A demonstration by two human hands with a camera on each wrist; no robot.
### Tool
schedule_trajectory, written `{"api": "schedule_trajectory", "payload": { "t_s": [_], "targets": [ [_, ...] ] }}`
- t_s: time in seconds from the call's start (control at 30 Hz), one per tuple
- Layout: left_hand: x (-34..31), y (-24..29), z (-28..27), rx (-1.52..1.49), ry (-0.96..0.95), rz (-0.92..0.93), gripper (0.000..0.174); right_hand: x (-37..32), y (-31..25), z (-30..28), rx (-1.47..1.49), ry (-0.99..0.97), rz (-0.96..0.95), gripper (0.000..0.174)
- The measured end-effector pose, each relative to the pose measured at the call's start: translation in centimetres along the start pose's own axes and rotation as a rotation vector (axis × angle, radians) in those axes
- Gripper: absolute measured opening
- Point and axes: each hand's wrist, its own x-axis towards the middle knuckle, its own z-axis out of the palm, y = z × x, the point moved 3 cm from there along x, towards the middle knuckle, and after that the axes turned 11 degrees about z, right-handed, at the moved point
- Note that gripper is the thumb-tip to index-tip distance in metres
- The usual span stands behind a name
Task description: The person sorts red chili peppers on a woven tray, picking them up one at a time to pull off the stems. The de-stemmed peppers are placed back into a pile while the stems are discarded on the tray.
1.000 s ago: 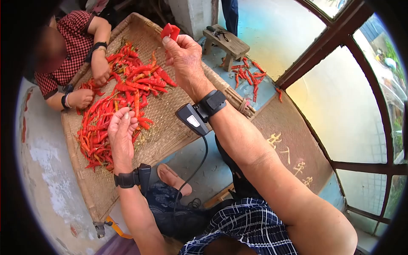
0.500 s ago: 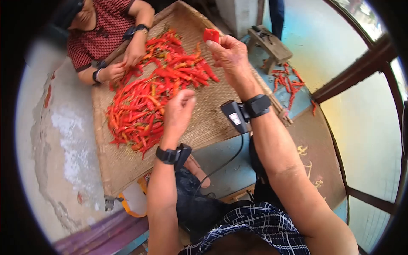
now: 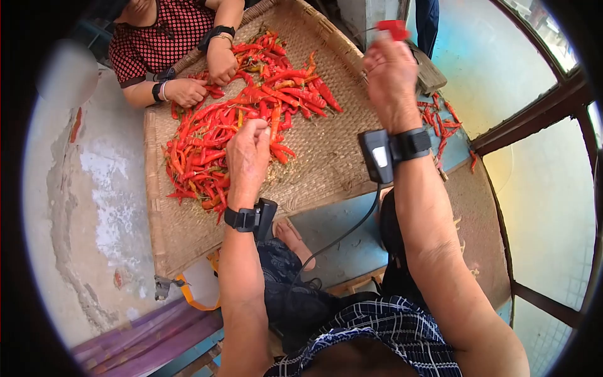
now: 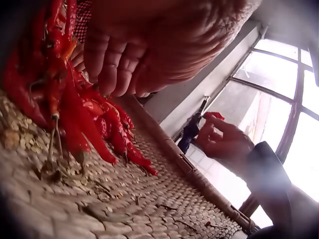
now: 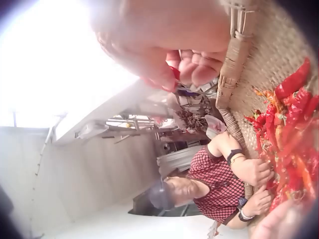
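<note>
My left hand is over the near side of a heap of red chili peppers, its fingers bent and the fingertips right beside an orange-red chili. In the left wrist view the bent fingers are close over the chilies; I cannot tell whether they pinch one. My right hand is raised past the tray's right rim and holds a small flat red piece at its fingertips, blurred. The right wrist view shows a bit of this red piece by the thumb, the rest hidden by fingers.
The chilies lie on a woven tray with a raised rim. Across it, another person's hands work at the heap's edge. A wooden stool and loose chilies are on the right, by the window. A cable hangs from my right wrist.
My right hand has moved right and up past the tray rim, still holding the red piece. The left hand has left the heap's near edge and come back to the chilies. The head view has shifted.
</note>
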Motion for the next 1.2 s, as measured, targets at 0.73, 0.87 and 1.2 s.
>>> {"api": "schedule_trajectory", "payload": {
  "t_s": [0.73, 0.87, 1.2],
  "targets": [
    [-0.9, 1.9, -1.5, -0.031, 0.12, 0.008, 0.011, -6.4, 8.1, 3.6, -1.105, -0.395, 0.575, 0.036],
    [-2.1, 2.2, -1.2, -0.034, 0.101, 0.12, 0.012, -7.2, 9.3, 4.5, -0.772, -0.331, 0.741, 0.035],
    [-3.8, 1.3, -2.3, 0.066, 0.004, 0.104, 0.015, -7.1, 10.0, 4.2, -0.886, -0.403, 0.597, 0.02]
  ]
}}
